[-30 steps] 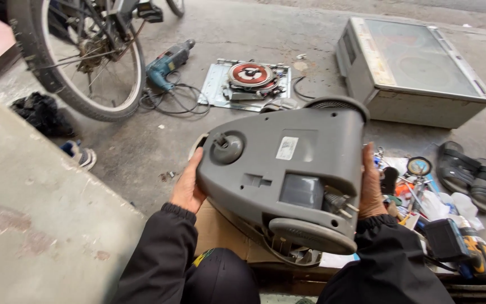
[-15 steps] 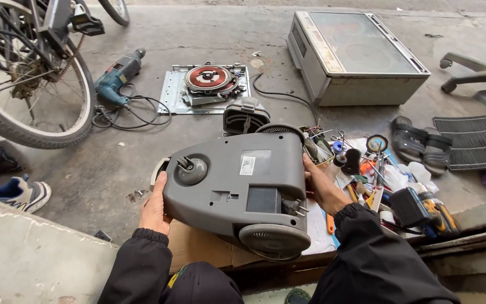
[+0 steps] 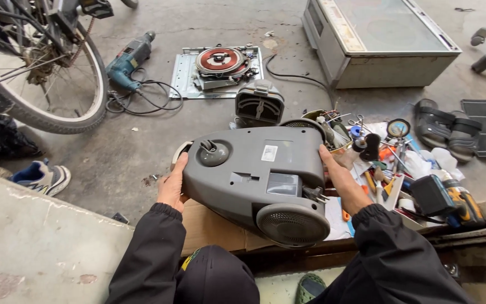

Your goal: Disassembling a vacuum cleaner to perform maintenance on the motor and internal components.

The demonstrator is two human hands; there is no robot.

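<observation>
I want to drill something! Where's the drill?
In the head view, the blue drill lies on the floor at upper left, between the bicycle wheel and the metal plate.

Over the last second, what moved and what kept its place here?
The grey vacuum cleaner body was lowered and turned flatter, wheel end toward the person. The left hand and right hand kept their grip on its sides. The blue drill and floor clutter stayed put.
</observation>
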